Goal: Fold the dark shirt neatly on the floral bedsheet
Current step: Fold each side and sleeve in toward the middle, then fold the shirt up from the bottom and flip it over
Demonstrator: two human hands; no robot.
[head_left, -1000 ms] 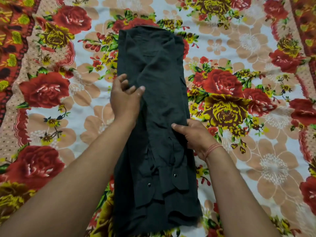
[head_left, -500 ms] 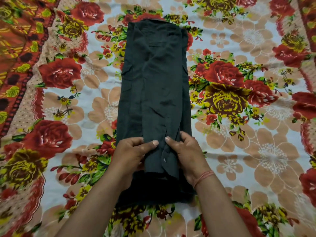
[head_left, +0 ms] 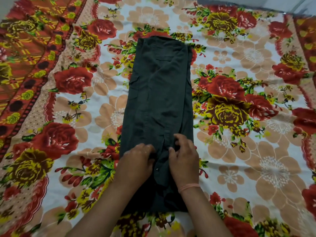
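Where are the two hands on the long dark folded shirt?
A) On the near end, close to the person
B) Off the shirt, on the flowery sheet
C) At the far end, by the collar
A: the left hand and the right hand lie side by side on the near end of the long dark folded shirt, whose far end lies bare on the floral bedsheet.
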